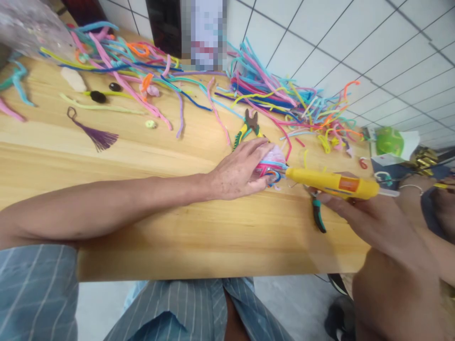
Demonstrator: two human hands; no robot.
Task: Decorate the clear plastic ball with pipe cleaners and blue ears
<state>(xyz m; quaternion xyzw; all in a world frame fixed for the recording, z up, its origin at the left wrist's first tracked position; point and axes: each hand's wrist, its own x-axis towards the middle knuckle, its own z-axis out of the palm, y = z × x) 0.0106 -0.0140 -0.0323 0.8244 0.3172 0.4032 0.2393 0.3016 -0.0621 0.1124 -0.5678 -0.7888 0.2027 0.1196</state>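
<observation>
My left hand [240,173] is closed around a small fuzzy craft piece [275,155] in pale pink with brighter pink and blue strands. Part of that piece is hidden under the fingers. A yellow glue gun [330,183] is gripped in my right hand [369,213], its nozzle pointing left and reaching the craft piece's right side; whether they touch I cannot tell. Just beyond my left hand lie green-and-yellow handled pliers [250,124]. Below the glue gun is a tool with a black and teal handle [318,215], partly hidden.
Heaps of coloured pipe cleaners [263,92] spread along the tiled wall. A purple tassel [95,134], black pompoms [98,96] and a plastic bag [31,28] lie to the left. Another person's arm [412,194] is at the right, near a green round object [389,142].
</observation>
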